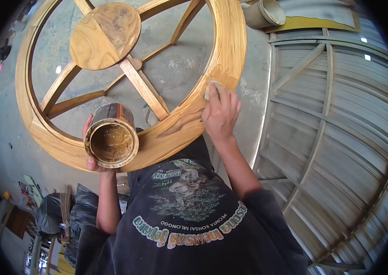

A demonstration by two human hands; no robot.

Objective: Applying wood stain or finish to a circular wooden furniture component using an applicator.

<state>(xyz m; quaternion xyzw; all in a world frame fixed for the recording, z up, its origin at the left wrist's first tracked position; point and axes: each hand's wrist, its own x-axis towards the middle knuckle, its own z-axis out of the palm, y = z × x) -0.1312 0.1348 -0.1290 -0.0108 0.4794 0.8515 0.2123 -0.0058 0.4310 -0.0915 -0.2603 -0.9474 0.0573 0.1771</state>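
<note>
A large round wooden frame (pixel 223 50) with spokes and a round centre disc (pixel 104 34) fills the upper left. My right hand (pixel 220 112) presses a small pale pad (pixel 211 87) against the frame's glossy rim on its right side. My left hand (pixel 94 151) grips an open metal can (pixel 111 137), its mouth toward me, holding a brownish liquid. The can is held just in front of the frame's lower rim.
Grey concrete floor (pixel 175 68) shows through the frame. A corrugated metal surface with a framework of bars (pixel 331 114) lies to the right. A pale bucket (pixel 265 13) lies at the top. Dark bags and clutter (pixel 61 215) sit lower left.
</note>
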